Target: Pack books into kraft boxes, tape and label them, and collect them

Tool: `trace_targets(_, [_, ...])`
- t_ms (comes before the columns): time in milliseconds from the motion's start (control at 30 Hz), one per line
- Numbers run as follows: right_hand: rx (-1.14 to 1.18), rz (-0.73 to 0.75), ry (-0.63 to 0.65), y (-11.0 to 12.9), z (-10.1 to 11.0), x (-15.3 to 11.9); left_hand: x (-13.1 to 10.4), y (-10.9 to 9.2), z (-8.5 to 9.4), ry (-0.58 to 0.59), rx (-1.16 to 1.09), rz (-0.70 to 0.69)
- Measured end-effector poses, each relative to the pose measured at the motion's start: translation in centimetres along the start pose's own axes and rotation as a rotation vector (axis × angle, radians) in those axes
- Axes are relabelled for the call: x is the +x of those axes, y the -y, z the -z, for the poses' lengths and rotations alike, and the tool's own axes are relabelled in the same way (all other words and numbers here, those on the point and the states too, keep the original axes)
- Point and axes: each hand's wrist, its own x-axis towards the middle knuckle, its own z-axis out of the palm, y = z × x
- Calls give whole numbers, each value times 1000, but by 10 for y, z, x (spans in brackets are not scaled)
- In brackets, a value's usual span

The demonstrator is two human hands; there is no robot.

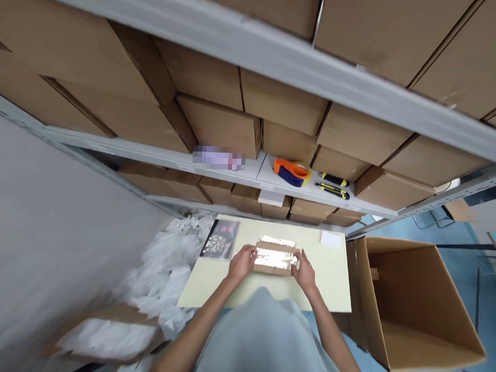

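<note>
A small, flat cardboard box [272, 271] lies on the cream tabletop [326, 288], with bright, shiny silvery material [275, 258] showing inside it. My left hand [242, 262] grips the box's left end, its fingers curled at the edge. At the opposite end, my right hand [304, 272] has thumb and fingers closed on the box's right side. Glare on the silvery material hides its detail. A dark printed sheet [220, 239] is left of my left hand, and a small white paper [330, 239] lies to the right at the back.
Shelves full of cardboard boxes [285, 97] rise in front. A tape dispenser [292, 172] and utility knives [333, 185] lie on a shelf [249, 167]. A large open carton [423, 303] stands right of the table. White plastic packaging [162, 270] is heaped on the left.
</note>
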Motion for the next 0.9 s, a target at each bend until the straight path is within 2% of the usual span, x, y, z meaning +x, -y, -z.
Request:
trace_targets(100, [-121,102,-52,28,19,29,18,-11,18,38,41,-18])
trace_targets(167, [-171,201,-105,60,41,61,36,-31,37,-3,22,-65])
trace_targets(267, [-206,369,-214,125,88,121,72,-83,79,-141,-32,-196])
trace_targets(333, [-282,488,-290,172,121,159,92,-128,114,-327,-96,-322])
trace_targets(367, [-340,487,-294,194,136,175,100,-150,132,-415,-125,-356])
trace_targets(433, [-449,371,-236,229,155,200,108,-186,162,-536,-162,-384])
trace_targets(500, [-502,263,-185,250,162,215,107,-206,180,-584,-190,-390])
trace_targets(600, [-520,176,-154,259,155,226,97,-207,182,-556,-205,-389])
trace_targets(733, [-526,125,-94,258,151,233,81,-184,160,-494,-235,-338])
trace_targets(900, [-494,194,-68,246,164,222,62,-163,137,-453,-364,-271])
